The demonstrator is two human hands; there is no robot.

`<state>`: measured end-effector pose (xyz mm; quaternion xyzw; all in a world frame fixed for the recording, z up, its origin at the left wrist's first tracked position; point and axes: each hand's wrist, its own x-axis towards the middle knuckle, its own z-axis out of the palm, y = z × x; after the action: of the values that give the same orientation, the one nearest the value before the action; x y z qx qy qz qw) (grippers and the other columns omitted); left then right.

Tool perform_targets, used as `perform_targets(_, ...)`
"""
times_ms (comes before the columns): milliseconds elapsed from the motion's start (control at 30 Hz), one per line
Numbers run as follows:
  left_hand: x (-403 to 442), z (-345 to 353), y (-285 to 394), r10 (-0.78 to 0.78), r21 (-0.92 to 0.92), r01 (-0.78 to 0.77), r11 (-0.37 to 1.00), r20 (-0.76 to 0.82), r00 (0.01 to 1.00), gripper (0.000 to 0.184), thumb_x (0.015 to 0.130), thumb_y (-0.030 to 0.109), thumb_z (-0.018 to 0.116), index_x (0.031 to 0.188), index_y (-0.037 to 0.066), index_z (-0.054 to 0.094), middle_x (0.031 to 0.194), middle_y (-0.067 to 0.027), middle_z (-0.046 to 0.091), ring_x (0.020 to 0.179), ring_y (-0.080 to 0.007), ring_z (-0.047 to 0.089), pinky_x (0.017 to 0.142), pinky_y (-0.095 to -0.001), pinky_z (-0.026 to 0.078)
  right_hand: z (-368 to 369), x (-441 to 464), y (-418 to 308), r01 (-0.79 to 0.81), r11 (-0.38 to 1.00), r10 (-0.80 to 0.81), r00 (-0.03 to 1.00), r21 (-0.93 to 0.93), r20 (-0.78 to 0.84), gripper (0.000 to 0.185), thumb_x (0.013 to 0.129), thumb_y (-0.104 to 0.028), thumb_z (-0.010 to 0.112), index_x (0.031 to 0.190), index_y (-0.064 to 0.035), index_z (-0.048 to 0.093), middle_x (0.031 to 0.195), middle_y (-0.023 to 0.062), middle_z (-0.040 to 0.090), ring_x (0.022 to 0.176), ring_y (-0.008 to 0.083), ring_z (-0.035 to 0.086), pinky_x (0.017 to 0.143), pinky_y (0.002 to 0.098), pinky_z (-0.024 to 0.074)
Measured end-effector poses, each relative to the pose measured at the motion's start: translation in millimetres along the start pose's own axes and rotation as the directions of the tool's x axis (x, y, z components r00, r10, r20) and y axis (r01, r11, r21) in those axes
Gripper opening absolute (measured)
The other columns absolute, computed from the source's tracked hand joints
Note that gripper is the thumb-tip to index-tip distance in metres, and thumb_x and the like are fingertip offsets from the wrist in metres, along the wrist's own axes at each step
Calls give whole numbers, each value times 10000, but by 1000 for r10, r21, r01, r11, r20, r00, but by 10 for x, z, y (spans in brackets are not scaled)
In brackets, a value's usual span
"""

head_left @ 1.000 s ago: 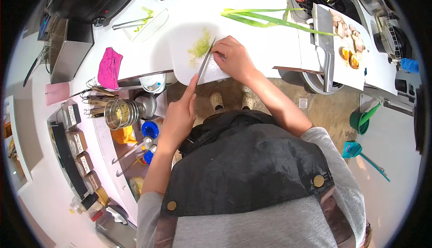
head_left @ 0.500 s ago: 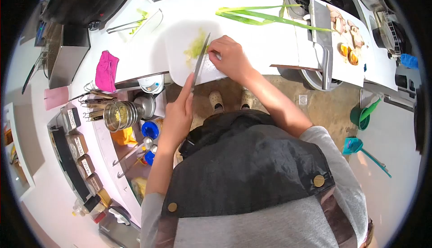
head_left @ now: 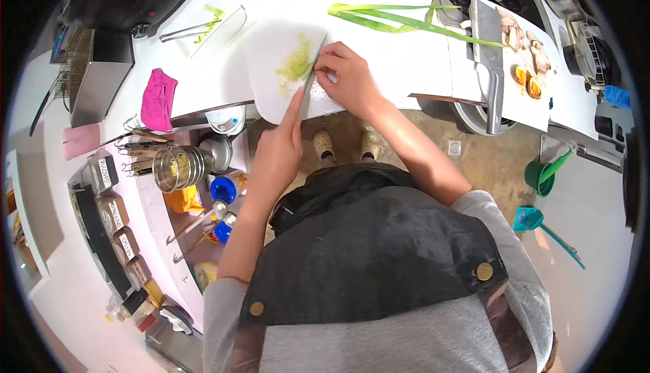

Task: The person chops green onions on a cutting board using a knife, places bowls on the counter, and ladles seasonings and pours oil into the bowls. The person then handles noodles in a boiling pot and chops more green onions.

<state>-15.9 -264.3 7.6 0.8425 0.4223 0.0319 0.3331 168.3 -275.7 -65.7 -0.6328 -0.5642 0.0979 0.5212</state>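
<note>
A knife [head_left: 313,70] is in my left hand [head_left: 280,148], whose fingers wrap round the handle with the index finger stretched along it. Just right of the blade, my right hand [head_left: 347,78] is closed, fingertips bent down near the cutting edge; what they press is mostly hidden. Under the knife lies a white cutting board [head_left: 266,95]. Finely chopped pale green pieces [head_left: 294,65] are heaped on it, left of the blade. Long green stalks [head_left: 399,17] lie on the counter beyond my right hand.
A white tray [head_left: 233,26] with green pieces and tongs stands at the back left, near a pink cloth [head_left: 158,100]. On the right, a cleaver [head_left: 489,68] lies beside meat slices [head_left: 538,55] and halved eggs [head_left: 533,88]. Strainers [head_left: 177,170] hang below the counter's left edge.
The knife has tilted and shifted slightly against my right fingertips, and my left hand has moved right. The chopped heap looks slightly larger. The whole view has shifted a little.
</note>
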Motion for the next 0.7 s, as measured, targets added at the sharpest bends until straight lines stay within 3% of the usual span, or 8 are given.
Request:
perform_targets(67,-262,-18,-110,-25,-22,26,999,26,999,526,974,128,434,1470,255,311,744,-304,582,701,-483,583,608,-567,396,-24,27,21,26,998,-23,999,-63,46,82,731,-11,672,810,-14,654,828,102,669,777,254,630,700,333,521)
perform_targets(167,-424,-120,-144,-95,-78,101,992,80,992,518,975,136,431,1462,260,307,721,-298,568,694,-474,580,490,-454,306,-50,50,-3,-17,1000,18,996,-6,85,38,721,-32,643,756,-19,640,783,109,646,807,305,606,756,385,496)
perform_targets(267,-384,-197,-30,-131,-130,143,981,98,987,522,986,138,440,1478,263,317,719,-296,576,696,-477,585,632,-469,483,-75,62,-16,-5,1000,4,997,13,80,25,720,-31,633,742,-18,631,764,111,644,795,304,606,759,388,495)
perform_targets(400,-237,-90,-98,65,-67,-65,996,4,998,518,983,132,441,1476,233,319,707,-304,573,666,-476,582,608,-514,451,-109,95,-41,-63,998,63,988,-10,138,26,729,-31,633,751,-18,630,765,106,649,786,290,612,734,375,499)
perform_targets(467,-70,-32,-48,90,-35,-91,995,-16,996,512,980,128,438,1472,212,324,700,-309,572,655,-476,581,607,-529,444,-106,80,-27,-53,998,58,987,-39,150,44,744,-26,647,787,-19,640,774,92,660,768,252,621,685,345,507)
perform_targets(700,250,9,100,54,37,-54,998,-7,999,521,970,122,434,1469,211,315,691,-309,577,651,-481,580,602,-568,409,-77,42,53,30,999,-28,997,-29,73,88,733,-15,671,821,-16,662,824,108,654,797,276,612,708,359,510)
